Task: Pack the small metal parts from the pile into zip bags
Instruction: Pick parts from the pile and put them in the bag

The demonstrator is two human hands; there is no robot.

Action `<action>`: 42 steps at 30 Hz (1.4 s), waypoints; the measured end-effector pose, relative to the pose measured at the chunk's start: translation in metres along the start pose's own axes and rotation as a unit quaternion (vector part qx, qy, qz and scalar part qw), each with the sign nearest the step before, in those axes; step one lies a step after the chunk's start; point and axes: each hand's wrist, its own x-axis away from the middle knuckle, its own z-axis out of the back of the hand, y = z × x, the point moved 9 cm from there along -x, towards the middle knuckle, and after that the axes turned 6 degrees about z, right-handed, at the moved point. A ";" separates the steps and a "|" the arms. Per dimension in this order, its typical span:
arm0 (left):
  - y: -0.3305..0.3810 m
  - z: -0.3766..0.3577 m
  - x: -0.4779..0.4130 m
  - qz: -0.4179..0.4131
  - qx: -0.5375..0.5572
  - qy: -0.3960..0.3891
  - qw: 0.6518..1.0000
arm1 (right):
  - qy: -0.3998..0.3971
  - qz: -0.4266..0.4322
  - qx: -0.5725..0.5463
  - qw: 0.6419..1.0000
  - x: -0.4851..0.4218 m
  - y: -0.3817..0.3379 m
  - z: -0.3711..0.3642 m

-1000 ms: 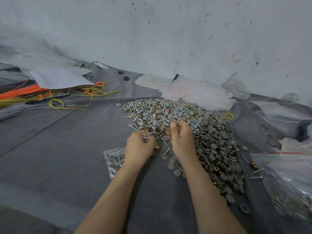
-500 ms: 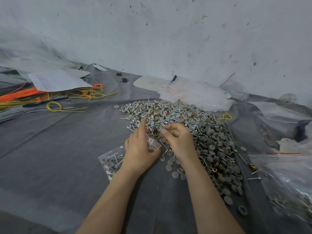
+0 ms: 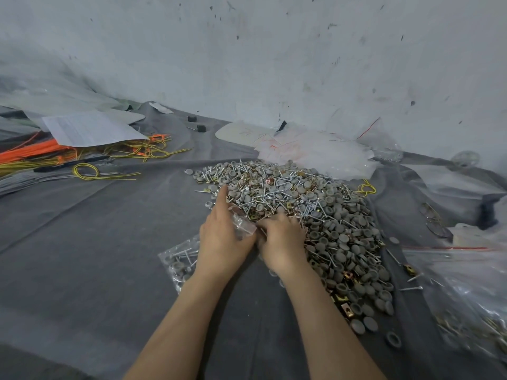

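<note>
Fingers (image 3: 270, 222) of right hand (image 3: 284, 244) have apparently sunk into pile (image 3: 332, 212).

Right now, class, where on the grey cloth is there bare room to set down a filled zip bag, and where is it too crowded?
Widest: grey cloth left of the left forearm, between the yellow wire loop and the near edge. A narrow strip lies between the forearms. Crowded: the pile, the filled bag beside the left hand, the large bag at right.

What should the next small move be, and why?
Likely the right hand should pinch parts from the pile and drop them into the clear bag: its fingers curl at the pile's edge, and the left hand holds the bag beside it.
</note>
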 end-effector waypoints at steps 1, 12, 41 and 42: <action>0.000 0.001 0.000 0.000 0.004 0.004 1.000 | -0.025 -0.009 0.019 0.999 0.000 0.000 -0.006; -0.018 0.007 -0.004 0.060 0.063 0.041 0.995 | 0.055 -0.019 -0.114 0.992 -0.002 0.004 0.005; -0.023 0.016 -0.005 0.089 0.111 0.078 0.987 | 0.094 -0.025 -0.255 0.962 0.000 0.004 0.016; -0.022 0.014 -0.005 0.084 0.104 0.070 0.988 | 0.106 -0.029 -0.270 0.957 0.000 0.007 0.019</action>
